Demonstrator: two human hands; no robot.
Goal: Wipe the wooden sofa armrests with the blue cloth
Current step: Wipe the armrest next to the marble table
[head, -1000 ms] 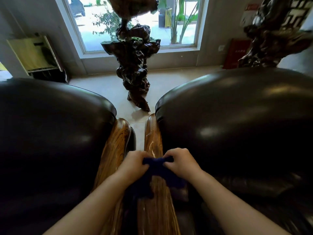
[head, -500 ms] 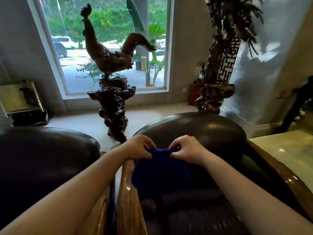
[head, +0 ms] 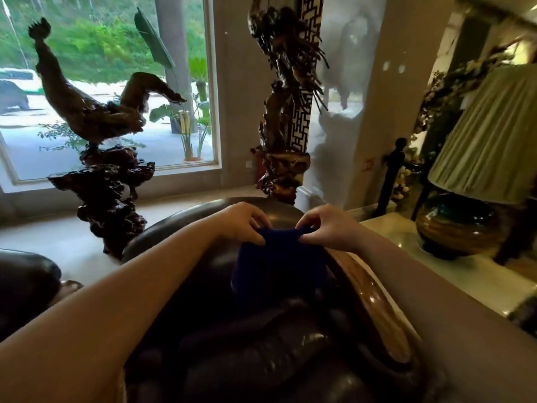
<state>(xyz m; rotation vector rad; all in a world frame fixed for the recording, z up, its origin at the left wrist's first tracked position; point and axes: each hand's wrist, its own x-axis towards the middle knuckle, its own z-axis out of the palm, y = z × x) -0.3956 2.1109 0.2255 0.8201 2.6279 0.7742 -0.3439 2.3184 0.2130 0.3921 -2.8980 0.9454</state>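
**Cloth lifted off the wood and spread for a fresh pass**

Above the dark leather seat, both sets of fingers pinch the top edge of the blue cloth, left hand and right hand near each other, the cloth hanging flat between and below them. A second ago it was bunched on the armrest nearest the rooster carving; now it hangs clear of any wood, and the person has turned toward the armrest on the lamp side, farther from that carving. I take this for refolding before wiping that second rail, which is not yet touched.
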